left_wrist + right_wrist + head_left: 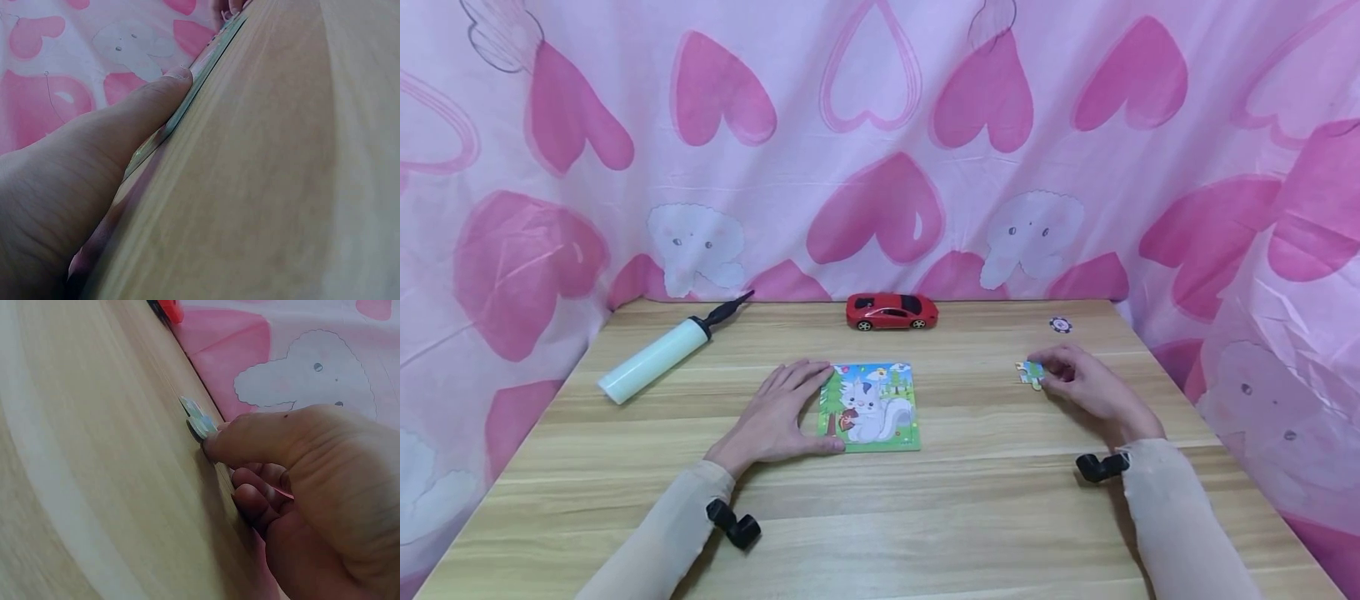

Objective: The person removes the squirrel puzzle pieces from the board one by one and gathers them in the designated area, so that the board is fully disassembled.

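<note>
A square jigsaw puzzle (883,421) with a pale squirrel picture lies flat on the wooden table. Spread along its left side, my left hand (781,412) touches it with the thumb at the bottom edge and the fingertips at the top left corner. In the left wrist view the straight thumb (156,94) rests on the puzzle's edge. Off to the right, my right hand (1088,385) pinches a small green and blue puzzle piece (1027,372) between thumb and fingers, low over the tabletop. The right wrist view shows this piece (199,419) at the thumb tip.
A red toy car (892,312) stands at the table's back edge, behind the puzzle. A pale hand pump (658,360) with a black nozzle lies at the back left. A black and white round chip (1061,325) is beyond my right hand. A pink heart-patterned curtain (880,208) hangs around the table.
</note>
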### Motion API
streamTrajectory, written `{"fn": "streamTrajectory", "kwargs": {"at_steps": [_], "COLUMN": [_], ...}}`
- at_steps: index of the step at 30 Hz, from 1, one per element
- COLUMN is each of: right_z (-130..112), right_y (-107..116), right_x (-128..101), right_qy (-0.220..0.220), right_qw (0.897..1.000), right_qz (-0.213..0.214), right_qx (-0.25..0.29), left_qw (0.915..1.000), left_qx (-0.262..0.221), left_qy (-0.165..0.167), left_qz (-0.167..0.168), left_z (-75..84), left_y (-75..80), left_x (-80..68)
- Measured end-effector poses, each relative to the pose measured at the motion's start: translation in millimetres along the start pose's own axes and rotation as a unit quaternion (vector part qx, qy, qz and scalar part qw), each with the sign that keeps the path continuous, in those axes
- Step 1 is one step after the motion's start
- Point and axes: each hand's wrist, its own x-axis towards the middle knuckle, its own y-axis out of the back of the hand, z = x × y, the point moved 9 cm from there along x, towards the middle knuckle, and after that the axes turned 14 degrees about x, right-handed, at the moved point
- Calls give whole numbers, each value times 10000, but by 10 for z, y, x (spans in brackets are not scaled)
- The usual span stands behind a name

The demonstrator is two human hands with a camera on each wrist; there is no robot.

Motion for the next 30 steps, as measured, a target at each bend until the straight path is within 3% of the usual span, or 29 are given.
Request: {"fn": "streamTrajectory", "kwargs": {"at_steps": [5,12,26,30], "right_z": [37,136,101,140], "right_y": [-5,-1,-5,2], "right_x": [1,-24,-42,-43], "right_qy": [-40,-509,-385,-483], "right_qw": [9999,9964,9981,9966], "right_qz": [-16,11,7,58], "right_qx": [128,683,491,659], "left_qw": [10000,10000,10000,10000], "left_qx": [-21,32,1,5], "left_qy": [-16,-12,9,-1], "left_qz": [7,15,-8,7], "left_z": [3,-5,0,1], "left_y": [10,0,0,3], "left_x": [0,15,1,-2]}}
